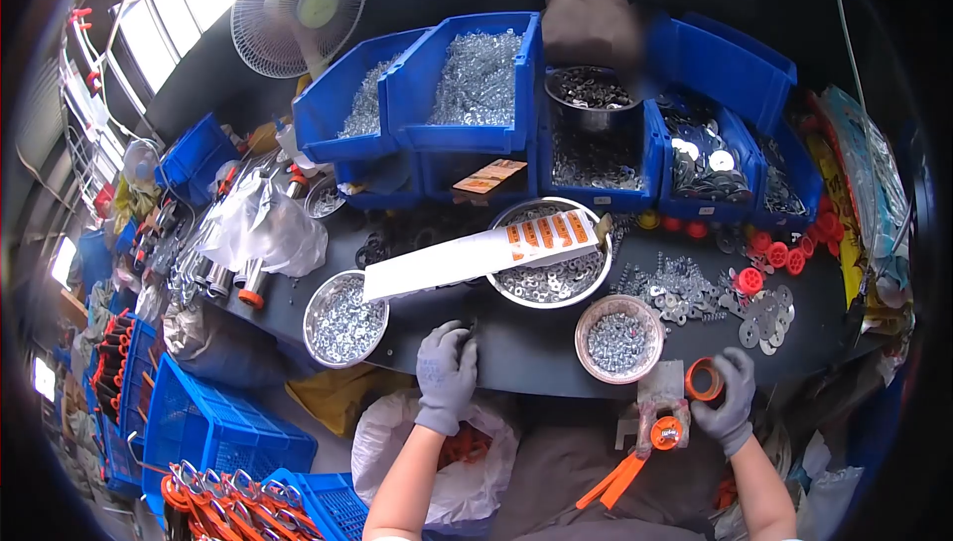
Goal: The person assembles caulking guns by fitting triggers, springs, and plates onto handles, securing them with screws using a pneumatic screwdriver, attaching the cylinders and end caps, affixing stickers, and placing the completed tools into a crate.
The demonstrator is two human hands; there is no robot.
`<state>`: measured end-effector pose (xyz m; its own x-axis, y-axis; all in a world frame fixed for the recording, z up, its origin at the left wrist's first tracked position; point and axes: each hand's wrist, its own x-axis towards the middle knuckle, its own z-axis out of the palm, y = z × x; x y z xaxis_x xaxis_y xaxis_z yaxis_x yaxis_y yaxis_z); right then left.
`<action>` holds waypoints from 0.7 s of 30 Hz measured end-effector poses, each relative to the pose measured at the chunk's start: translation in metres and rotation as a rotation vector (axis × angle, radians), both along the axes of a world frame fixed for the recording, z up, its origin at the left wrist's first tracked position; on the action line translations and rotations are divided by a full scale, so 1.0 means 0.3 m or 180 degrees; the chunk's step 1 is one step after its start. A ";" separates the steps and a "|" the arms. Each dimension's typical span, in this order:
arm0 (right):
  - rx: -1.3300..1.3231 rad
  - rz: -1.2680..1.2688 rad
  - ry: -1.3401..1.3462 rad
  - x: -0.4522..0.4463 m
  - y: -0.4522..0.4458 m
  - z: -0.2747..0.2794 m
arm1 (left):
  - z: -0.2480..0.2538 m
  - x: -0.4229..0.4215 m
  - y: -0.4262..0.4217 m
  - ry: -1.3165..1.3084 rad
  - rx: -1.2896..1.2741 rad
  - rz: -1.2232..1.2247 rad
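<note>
My left hand [447,374], in a grey glove, is over the front of the black table, fingers curled together. Something small and dark shows at its fingertips, too small to name. My right hand [729,404], gloved too, grips an orange ring [704,380] by its right side. Just left of that ring is a worn metal fixture [660,388] at the table edge. An orange round part [666,432] with a metal centre sits on the fixture, and two orange strips [612,481] extend down from it.
Metal bowls [314,335] of small parts and a pinkish bowl [645,370] stand nearby. White card with orange labels [427,268] lies across another bowl. Blue bins [467,139] line the back. Loose springs, washers and red wheels [749,281] lie right. Below hangs a white bag [382,442].
</note>
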<state>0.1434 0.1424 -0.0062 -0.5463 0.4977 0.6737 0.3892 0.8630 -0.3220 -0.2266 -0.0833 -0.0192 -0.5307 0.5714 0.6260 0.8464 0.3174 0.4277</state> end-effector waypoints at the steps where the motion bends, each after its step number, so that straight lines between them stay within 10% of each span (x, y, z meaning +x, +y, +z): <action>1: -0.0033 0.0219 -0.0159 0.018 -0.013 -0.009 | 0.001 0.001 -0.006 -0.0450 0.0261 0.0100; 10: -0.0018 -0.0115 -0.0043 -0.035 -0.023 -0.020 | 0.202 0.282 0.039 -0.2426 0.0945 -0.0698; 14: 0.0277 -0.0117 0.0004 -0.042 -0.005 -0.046 | 0.275 0.461 0.120 -0.2699 -0.0204 -0.2102; 17: 0.0083 -0.0150 -0.0009 -0.029 -0.013 -0.026 | 0.259 0.543 0.178 -0.4881 -0.0126 -0.1998; 21: -0.0104 -0.0155 0.0110 0.007 -0.015 -0.054 | 0.310 0.553 0.198 -0.5620 -0.0770 -0.1856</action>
